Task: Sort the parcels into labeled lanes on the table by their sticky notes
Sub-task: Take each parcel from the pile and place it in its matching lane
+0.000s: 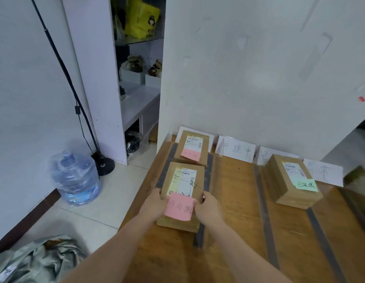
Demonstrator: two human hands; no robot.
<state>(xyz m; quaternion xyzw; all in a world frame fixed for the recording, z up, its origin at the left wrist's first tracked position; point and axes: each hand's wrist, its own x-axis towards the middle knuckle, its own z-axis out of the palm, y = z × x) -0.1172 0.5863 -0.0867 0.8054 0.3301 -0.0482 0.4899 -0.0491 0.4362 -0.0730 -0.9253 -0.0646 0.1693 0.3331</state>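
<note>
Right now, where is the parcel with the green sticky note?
Head view: the green-note parcel lies on the right of the table, in a taped lane before the wall cards, right of both pink-note parcels.

the nearer parcel (182, 186), brown cardboard with a pink sticky note (179, 209) at its near end, lies in the leftmost taped lane (181, 244), gripped by the left hand (155, 203) and right hand (208, 207). the farther parcel (192, 148), also pink-noted, sits just behind. the third parcel (287, 180), green note (306, 185) on top, lies well right.
</note>
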